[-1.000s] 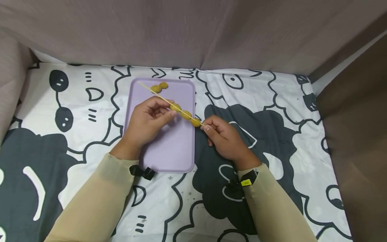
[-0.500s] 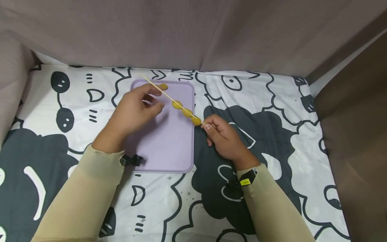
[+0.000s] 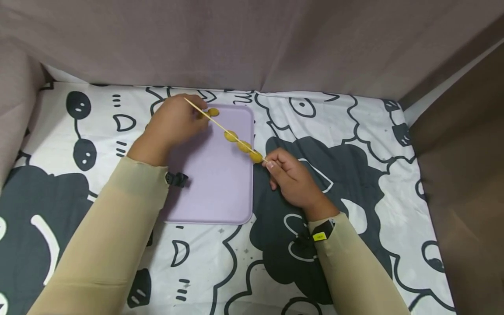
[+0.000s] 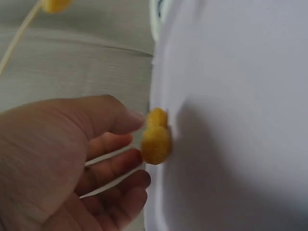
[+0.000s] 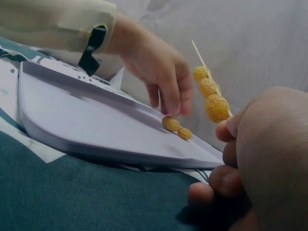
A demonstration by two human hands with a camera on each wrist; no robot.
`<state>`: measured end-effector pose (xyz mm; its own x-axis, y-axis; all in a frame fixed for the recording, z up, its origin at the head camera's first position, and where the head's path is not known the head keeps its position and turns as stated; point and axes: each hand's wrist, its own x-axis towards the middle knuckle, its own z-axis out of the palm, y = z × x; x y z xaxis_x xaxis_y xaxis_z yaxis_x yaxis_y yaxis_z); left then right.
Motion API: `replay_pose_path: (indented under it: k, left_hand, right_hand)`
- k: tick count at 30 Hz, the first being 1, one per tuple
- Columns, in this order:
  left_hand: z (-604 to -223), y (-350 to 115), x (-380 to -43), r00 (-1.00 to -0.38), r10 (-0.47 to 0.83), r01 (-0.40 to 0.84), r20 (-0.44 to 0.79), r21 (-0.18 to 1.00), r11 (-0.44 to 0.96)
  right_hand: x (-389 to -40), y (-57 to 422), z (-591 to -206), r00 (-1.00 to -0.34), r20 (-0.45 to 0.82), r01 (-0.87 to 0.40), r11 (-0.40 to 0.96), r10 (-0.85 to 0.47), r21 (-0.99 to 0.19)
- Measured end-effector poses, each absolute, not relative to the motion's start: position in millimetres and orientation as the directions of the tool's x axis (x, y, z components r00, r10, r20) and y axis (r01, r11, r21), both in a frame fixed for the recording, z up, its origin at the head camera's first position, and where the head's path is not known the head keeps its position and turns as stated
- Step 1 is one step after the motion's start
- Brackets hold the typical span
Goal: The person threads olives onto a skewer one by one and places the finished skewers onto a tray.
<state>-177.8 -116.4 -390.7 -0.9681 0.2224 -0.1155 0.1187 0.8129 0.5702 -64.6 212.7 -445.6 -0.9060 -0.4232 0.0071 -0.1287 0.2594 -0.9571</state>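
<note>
Between its thumb and fingers my right hand (image 3: 291, 179) pinches the lower end of a thin wooden skewer (image 3: 213, 121). Threaded on the skewer are three wrinkled yellow fruits (image 5: 217, 108), close together near that hand. Two more such fruits lie touching at the far end of the lilac tray (image 3: 212, 188): a larger fruit (image 4: 156, 145) and a smaller fruit (image 5: 184, 133). My left hand (image 3: 173, 122) hovers right at the larger one, thumb and fingers parted and loosely bent beside it. In the head view the hand and skewer partly hide that fruit.
A white cloth (image 3: 204, 267) with dark cartoon prints lies under the tray. Brownish-grey fabric (image 3: 236, 43) rises behind it, and more hangs on the right. The skewer's free end points toward the left hand.
My left hand has let go of the skewered fruits and moved away to the far left, up to the loose fruits. The right hand holds the skewer almost still.
</note>
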Motion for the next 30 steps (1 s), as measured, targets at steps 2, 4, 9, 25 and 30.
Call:
replay_pose_path:
  k: [2,4,9,25,30]
  left_hand:
    - [-394.6,-114.5,-179.8,-0.966,0.219,0.113,-0.136,0.537,0.836]
    - [-397.3,-113.7,-180.5,-0.966,0.21,0.104,-0.151,0.516,0.85]
    - [-401.8,-113.8,-179.8,-0.969,0.206,0.111,-0.134,0.51,0.853]
    - [-407.9,-113.3,-169.2,-0.979,0.203,0.157,-0.024,0.548,0.822]
    - [-401.9,-110.1,-157.3,-0.983,0.178,0.171,0.054,0.636,0.753]
  right_hand:
    - [-64.6,212.0,-445.6,-0.905,0.008,-0.131,0.261,-0.425,-0.956]
    - [-64.9,211.3,-445.8,-0.904,0.01,-0.135,0.265,-0.427,-0.955]
    - [-66.2,210.0,-445.6,-0.902,0.019,-0.144,0.259,-0.432,-0.955]
    - [-66.2,211.8,-445.6,-0.905,0.014,-0.13,0.245,-0.425,-0.961]
    - [-65.8,212.8,-446.0,-0.91,0.01,-0.122,0.244,-0.414,-0.962]
